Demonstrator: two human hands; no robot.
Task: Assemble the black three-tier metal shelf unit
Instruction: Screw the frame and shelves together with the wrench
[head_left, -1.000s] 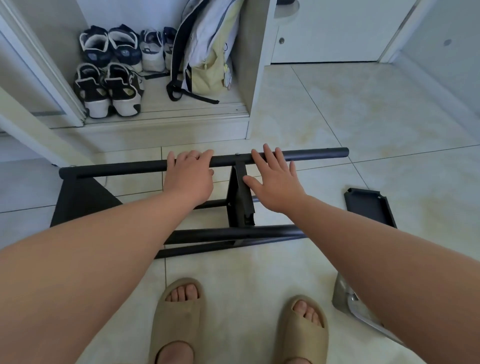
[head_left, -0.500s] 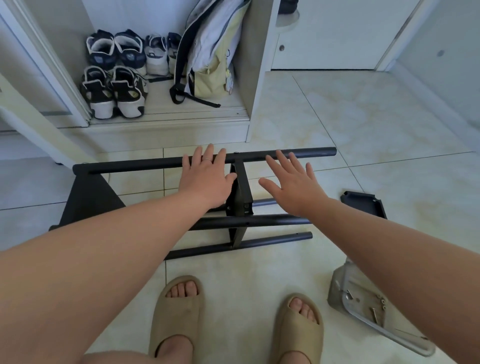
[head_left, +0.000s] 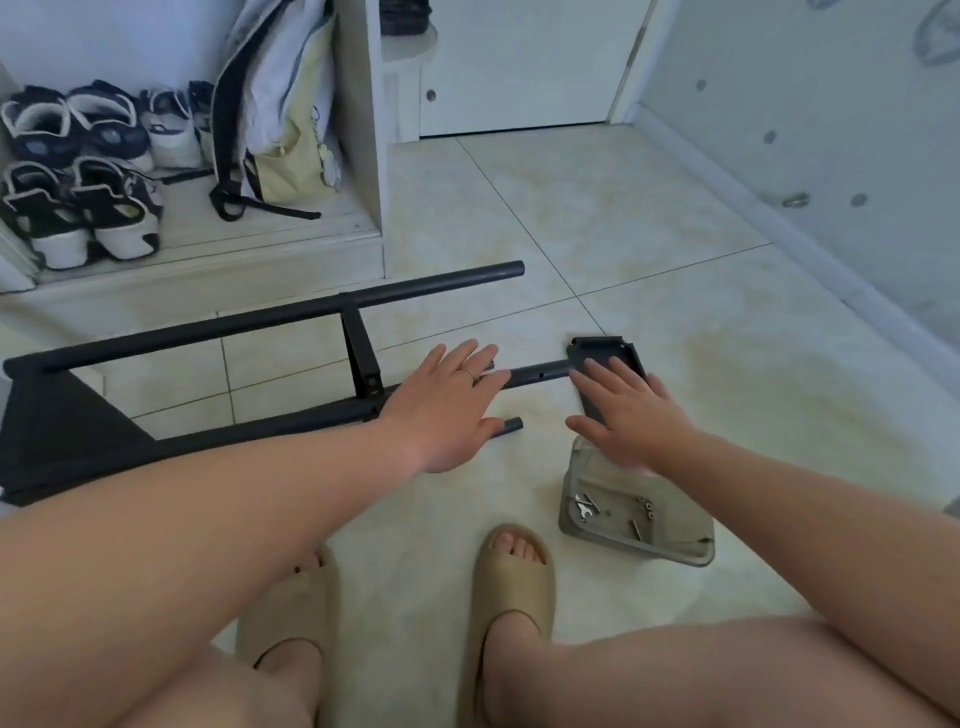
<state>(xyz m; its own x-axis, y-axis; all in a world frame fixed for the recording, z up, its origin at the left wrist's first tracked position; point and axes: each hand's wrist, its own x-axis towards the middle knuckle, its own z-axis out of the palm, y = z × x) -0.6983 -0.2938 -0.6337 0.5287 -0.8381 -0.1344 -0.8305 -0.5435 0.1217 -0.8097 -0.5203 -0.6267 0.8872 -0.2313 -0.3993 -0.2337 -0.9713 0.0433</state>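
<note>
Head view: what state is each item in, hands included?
Shelf frame: lying on its side on the floor, partly assembled.
Left hand: open, fingers spread over the frame's tube ends.
Right hand: open, over the black tray; contact unclear.
Black tray: flat on the floor, unattached.
Clear container: on the floor, lidless, holding screws and a wrench.
White door: shut.

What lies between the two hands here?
In the head view, a black frame tube spans the gap between the left hand and the right hand. Below it are a second tube's end and bare floor tile.
</note>
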